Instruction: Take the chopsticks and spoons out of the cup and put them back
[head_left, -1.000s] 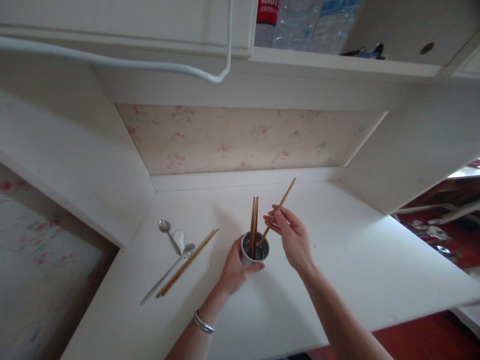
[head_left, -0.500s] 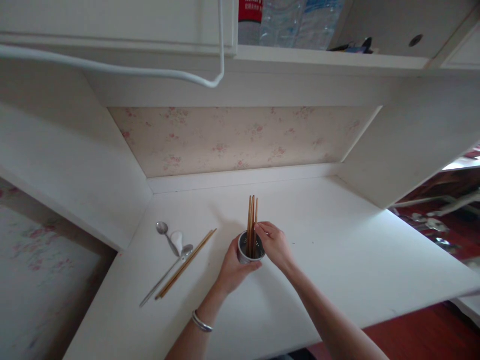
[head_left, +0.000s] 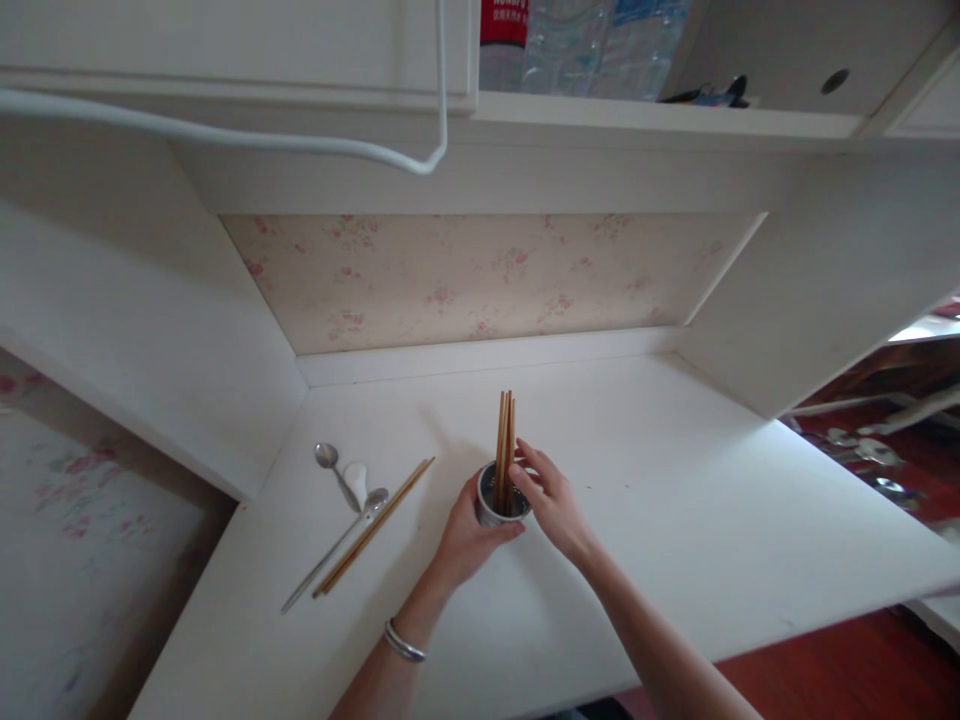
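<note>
My left hand [head_left: 465, 535] is wrapped round the side of a metal cup [head_left: 502, 520] that stands on the white desk. Several wooden chopsticks [head_left: 505, 440] rise nearly upright out of the cup. Just right of them is my right hand [head_left: 551, 500], its thumb and fingers apart. The thumb tip is at the chopsticks, touching or very close. To the left, more wooden chopsticks [head_left: 375, 525] lie slanted on the desk. Beside them are a long-handled metal spoon [head_left: 330, 560], a shorter metal spoon [head_left: 328, 457] and a white spoon [head_left: 355, 482].
The white desk [head_left: 675, 540] has side panels at left and right. Above it is a shelf with plastic bottles [head_left: 570, 50]. A white cable or bar [head_left: 337, 148] hangs across the upper left. The desk's front edge shows at lower right above a red floor [head_left: 825, 660].
My right hand's fingers have opened from a pinch on a chopstick, which now leans with the others in the cup. My left hand and the cup stay in place.
</note>
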